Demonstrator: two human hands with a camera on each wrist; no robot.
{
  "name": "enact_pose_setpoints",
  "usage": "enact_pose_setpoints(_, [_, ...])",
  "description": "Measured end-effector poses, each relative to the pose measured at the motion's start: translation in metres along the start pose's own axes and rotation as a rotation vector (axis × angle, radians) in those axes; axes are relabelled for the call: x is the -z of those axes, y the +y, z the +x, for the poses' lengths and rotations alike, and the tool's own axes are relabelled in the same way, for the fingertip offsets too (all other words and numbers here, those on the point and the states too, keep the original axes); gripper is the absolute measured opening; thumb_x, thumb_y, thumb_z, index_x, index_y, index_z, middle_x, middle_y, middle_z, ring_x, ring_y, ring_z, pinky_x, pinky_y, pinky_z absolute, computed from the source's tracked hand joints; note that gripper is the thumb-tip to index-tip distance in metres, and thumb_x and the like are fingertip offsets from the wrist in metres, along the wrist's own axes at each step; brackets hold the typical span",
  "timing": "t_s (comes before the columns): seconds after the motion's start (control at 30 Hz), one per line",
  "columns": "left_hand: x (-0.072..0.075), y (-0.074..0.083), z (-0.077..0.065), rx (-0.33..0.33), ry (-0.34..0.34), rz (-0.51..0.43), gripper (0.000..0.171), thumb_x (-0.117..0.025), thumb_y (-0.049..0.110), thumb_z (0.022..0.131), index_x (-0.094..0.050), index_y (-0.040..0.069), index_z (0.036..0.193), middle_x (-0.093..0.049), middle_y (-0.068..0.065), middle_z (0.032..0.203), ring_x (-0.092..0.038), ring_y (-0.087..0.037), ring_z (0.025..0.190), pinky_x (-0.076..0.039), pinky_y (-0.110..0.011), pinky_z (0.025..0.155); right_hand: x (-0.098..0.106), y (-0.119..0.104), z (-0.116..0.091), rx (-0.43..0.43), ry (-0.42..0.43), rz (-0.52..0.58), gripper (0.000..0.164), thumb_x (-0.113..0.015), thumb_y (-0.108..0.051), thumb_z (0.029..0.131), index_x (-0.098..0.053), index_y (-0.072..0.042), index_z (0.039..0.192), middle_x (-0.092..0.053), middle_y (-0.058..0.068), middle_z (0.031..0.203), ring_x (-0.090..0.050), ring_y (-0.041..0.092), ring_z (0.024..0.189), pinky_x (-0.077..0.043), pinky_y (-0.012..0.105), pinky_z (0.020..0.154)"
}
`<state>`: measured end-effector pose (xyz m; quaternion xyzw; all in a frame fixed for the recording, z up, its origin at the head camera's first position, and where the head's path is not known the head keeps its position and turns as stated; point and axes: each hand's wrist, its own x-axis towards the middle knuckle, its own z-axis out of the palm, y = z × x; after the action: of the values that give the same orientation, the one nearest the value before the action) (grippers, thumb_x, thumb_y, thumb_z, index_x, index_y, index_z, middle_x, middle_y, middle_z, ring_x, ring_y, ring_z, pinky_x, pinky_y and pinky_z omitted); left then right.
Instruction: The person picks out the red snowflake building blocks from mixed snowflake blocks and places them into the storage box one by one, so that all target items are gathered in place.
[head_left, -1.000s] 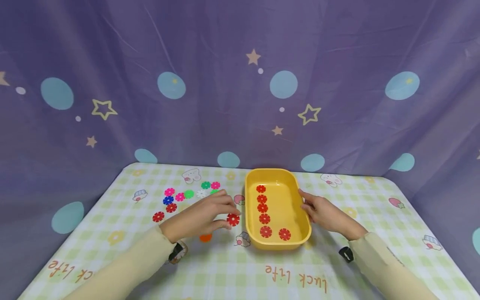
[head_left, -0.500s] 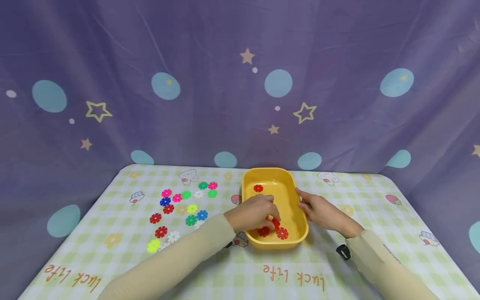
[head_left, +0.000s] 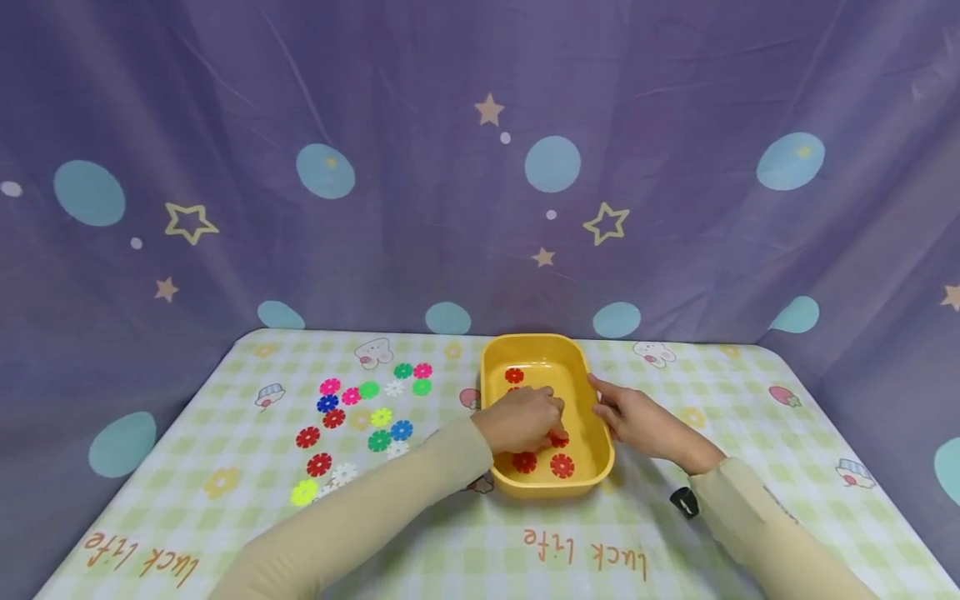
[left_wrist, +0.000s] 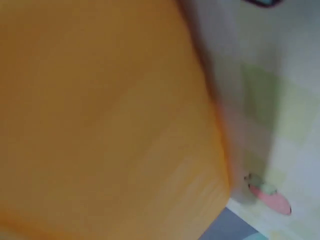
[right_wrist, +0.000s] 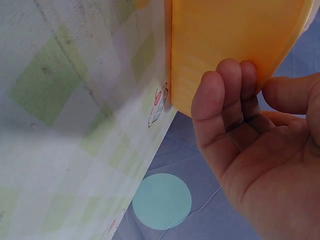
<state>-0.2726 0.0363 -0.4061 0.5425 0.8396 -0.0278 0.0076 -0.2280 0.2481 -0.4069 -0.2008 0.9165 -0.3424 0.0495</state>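
Left hand (head_left: 523, 419) has swung into the yellow tub (head_left: 534, 352), now at a red disc (head_left: 559, 439), pinching it or not I can't tell, while the right hand (head_left: 641, 425) grips the rim (head_left: 553, 490).

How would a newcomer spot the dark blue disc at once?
Find the yellow tray, then the scattered discs to its left. The dark blue disc sits between a pink disc and a red disc; the other blue disc is lighter.

Blurred, the wall of the yellow tray (left_wrist: 110, 120) fills the view around nine o'clock; pale checked cloth (left_wrist: 300, 110) lies at three, a strawberry print (left_wrist: 270, 199) at four and a wedge of grey curtain (left_wrist: 225, 226) at five.
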Motion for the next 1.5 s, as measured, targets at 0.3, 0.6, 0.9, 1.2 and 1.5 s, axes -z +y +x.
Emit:
enact_pose_setpoints(0.3, [0.037, -0.033, -0.072, 0.095, 0.183, -0.130, 0.020, -0.068, 0.022, 0.089, -0.073, 0.016, 0.107, -0.060, 0.004, 0.101, -0.049, -0.012, 0.094, -0.041, -0.027, 0.088, 0.000, -0.002, 0.000, -0.052, -0.009, 0.022, 0.051, -0.047, -0.005, 0.098, -0.028, 0.006, 0.144, -0.050, 0.002, 0.069, -0.047, 0.014, 0.053, -0.042, 0.027, 0.050])
enact_pose_setpoints(0.6, [0.026, -0.097, -0.208, 0.370, 0.101, -0.264, 0.017, -0.075, 0.012, 0.081, -0.072, 0.010, 0.098, -0.062, 0.001, 0.095, -0.054, -0.023, 0.094, -0.045, -0.042, 0.088, 0.006, 0.000, -0.004, -0.082, -0.003, 0.014, 0.051, -0.047, -0.005, 0.099, -0.027, 0.006, 0.145, -0.049, 0.004, 0.068, -0.045, 0.015, 0.053, -0.041, 0.026, 0.050])
enact_pose_setpoints(0.9, [-0.017, -0.119, -0.271, 0.569, 0.012, -0.476, 0.024, -0.081, 0.013, 0.072, -0.065, 0.014, 0.090, -0.053, 0.002, 0.079, -0.048, -0.017, 0.073, -0.041, -0.031, 0.064, 0.004, -0.002, -0.002, -0.107, -0.029, 0.067, 0.052, -0.045, -0.005, 0.099, -0.024, 0.004, 0.146, -0.049, 0.005, 0.072, -0.045, 0.016, 0.055, -0.041, 0.026, 0.051])
enact_pose_setpoints(1.2, [-0.024, -0.117, -0.271, 0.513, 0.017, -0.506, 0.021, -0.076, 0.006, 0.077, -0.061, 0.019, 0.082, -0.050, 0.003, 0.077, -0.046, -0.012, 0.069, -0.041, -0.027, 0.062, 0.001, -0.003, -0.001, -0.102, -0.028, 0.070, 0.052, -0.045, -0.004, 0.099, -0.024, 0.004, 0.146, -0.049, 0.005, 0.072, -0.045, 0.016, 0.055, -0.040, 0.026, 0.050])
enact_pose_setpoints(1.5, [-0.024, -0.118, -0.278, 0.452, -0.009, -0.562, 0.028, -0.083, 0.013, 0.071, -0.058, 0.019, 0.082, -0.050, 0.001, 0.079, -0.046, -0.016, 0.072, -0.040, -0.027, 0.062, 0.000, -0.005, 0.001, -0.086, -0.024, 0.041, 0.052, -0.045, -0.005, 0.099, -0.025, 0.004, 0.146, -0.049, 0.004, 0.070, -0.045, 0.016, 0.054, -0.041, 0.026, 0.050])
